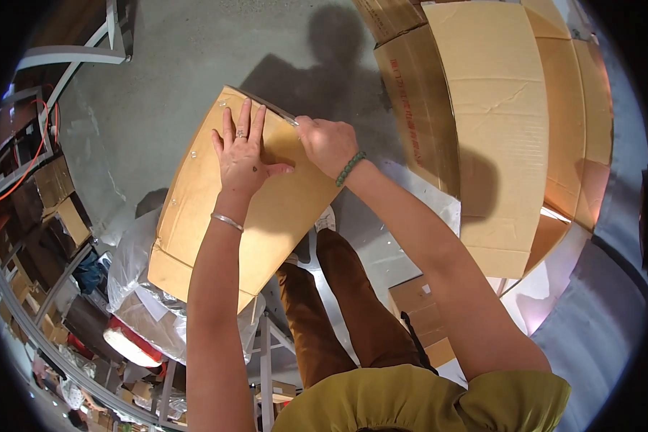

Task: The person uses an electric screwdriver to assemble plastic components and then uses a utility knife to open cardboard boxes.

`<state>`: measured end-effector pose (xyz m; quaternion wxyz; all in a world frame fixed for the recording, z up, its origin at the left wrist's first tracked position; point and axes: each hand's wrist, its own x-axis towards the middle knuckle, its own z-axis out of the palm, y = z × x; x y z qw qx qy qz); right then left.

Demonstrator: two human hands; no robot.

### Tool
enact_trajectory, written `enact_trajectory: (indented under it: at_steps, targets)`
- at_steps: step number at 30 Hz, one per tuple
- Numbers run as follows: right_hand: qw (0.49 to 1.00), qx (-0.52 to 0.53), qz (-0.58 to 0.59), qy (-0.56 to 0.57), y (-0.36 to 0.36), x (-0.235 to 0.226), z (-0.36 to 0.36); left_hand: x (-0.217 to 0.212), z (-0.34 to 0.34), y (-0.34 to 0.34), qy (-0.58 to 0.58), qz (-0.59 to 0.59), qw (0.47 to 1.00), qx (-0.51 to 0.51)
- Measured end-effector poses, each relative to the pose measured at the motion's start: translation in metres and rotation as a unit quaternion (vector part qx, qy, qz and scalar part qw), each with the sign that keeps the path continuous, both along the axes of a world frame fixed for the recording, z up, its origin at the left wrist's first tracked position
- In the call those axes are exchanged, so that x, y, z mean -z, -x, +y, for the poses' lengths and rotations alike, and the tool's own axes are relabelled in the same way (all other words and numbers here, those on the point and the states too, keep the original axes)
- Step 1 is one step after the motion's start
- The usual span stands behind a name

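The right hand (pixel 327 144) is closed in a narrow grip on a thin, dark-edged strip or tool (pixel 272 108) that runs along the upper edge of a flattened cardboard box (pixel 216 230); what the strip is exactly I cannot tell. Just beside it, the left hand (pixel 243 153) lies flat and open, fingers spread, pressing down on the box panel and holding nothing.

The box sits right under both hands, resting tilted over bagged goods (pixel 140 302) below and toward the person's left. Its long axis runs from the grip down and left, toward the person's left knee, with the upper corner pointing away.

By its look the cardboard is light and fairly stiff but bends across the flat, so it likely handles best by an edge or with a palm spread on the panel. Off to the right of the grip, well apart, stand large stacked cartons (pixel 497 129) on the concrete floor (pixel 165 93).
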<state>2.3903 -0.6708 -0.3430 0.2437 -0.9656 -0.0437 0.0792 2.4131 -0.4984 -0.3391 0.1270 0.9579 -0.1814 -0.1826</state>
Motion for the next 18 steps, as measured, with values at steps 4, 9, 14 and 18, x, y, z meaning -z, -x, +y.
enact_trajectory:
  at_steps: [4, 9, 14, 18]
  targets:
    - [0.99, -0.086, 0.103, 0.051, -0.03, -0.026, -0.002, -0.001, 0.002, 0.001, -0.028, -0.004, 1.0, 0.007]
    - [0.975, -0.118, 0.139, 0.126, -0.022, -0.035, -0.001, 0.0, -0.011, 0.008, -0.031, -0.021, 0.999, 0.005]
    - [0.966, -0.12, 0.187, 0.134, 0.016, -0.015, -0.018, 0.002, -0.013, 0.008, -0.032, -0.027, 0.999, -0.005]
    - [0.947, -0.13, 0.249, 0.155, 0.056, -0.032, -0.044, 0.002, 0.002, -0.004, -0.018, -0.013, 1.0, -0.005]
